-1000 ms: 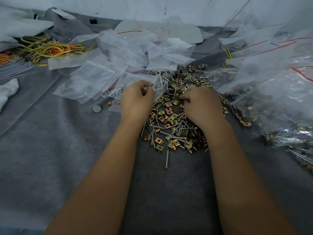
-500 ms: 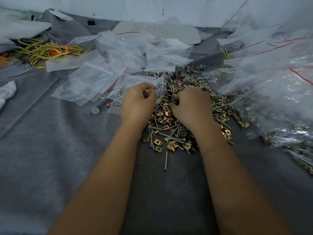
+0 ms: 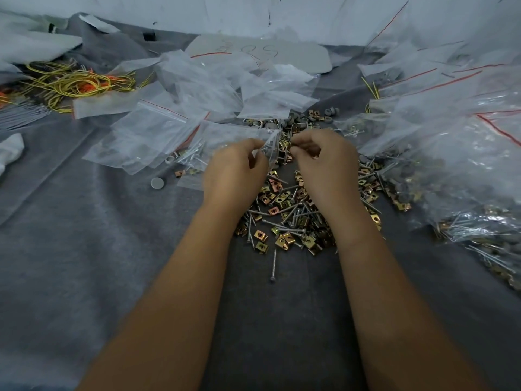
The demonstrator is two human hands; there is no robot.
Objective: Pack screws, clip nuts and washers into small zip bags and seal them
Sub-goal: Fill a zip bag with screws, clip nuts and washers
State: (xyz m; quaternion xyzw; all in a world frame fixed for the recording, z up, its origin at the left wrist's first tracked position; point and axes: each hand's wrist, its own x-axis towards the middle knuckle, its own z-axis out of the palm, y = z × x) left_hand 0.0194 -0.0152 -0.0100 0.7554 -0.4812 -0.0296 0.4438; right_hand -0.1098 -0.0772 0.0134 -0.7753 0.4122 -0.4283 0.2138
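The left hand [image 3: 234,167] pinches a small clear plastic zip bag [image 3: 239,142] by its mouth, which faces right toward the nearby right hand [image 3: 324,162] (fingertips pinched together, contents unclear).

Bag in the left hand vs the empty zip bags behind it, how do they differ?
The held zip bag has screws inside; the empty zip bags show nothing inside. The held bag is pinched at its mouth by the left hand; the empty ones lie loose on the grey cloth. Both are small and clear.
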